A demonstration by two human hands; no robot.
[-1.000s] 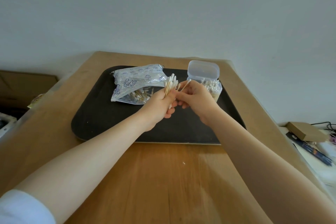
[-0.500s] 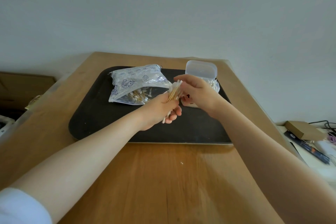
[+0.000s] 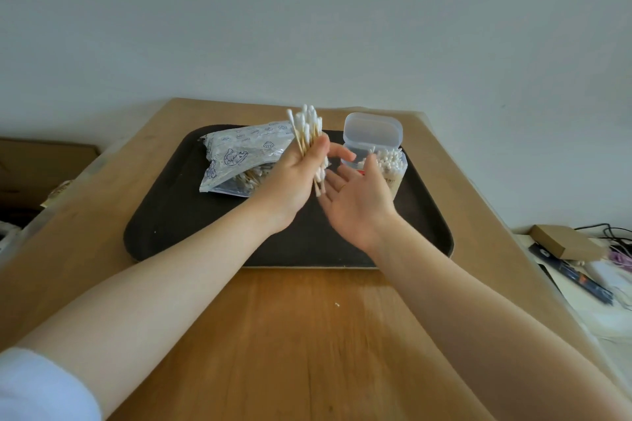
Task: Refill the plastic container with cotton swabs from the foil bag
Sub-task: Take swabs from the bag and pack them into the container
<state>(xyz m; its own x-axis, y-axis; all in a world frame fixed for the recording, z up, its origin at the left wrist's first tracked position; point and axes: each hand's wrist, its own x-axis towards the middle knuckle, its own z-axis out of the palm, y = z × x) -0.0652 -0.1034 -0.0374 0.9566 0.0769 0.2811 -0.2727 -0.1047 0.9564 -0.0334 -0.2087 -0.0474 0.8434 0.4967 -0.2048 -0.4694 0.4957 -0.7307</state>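
Hands meet above the tray (image 3: 178, 232) on the surface: right hand (image 3: 355, 202) open, palm up; left hand (image 3: 294, 181) with fingers gripping cotton swabs (image 3: 307, 130). Beyond, foil bag (image 3: 239, 161) left, plastic container (image 3: 390, 164) right, lid open. Squaring the bundle's ends first should ease insertion.

A brown wooden table (image 3: 307, 335) holds a dark tray (image 3: 191, 229), and a tiny white crumb (image 3: 337, 304) lies near it.

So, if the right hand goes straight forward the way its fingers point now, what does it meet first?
Probably the bundle of cotton swabs gripped by the left hand: the open right hand points up-left at it. Depth is unclear.
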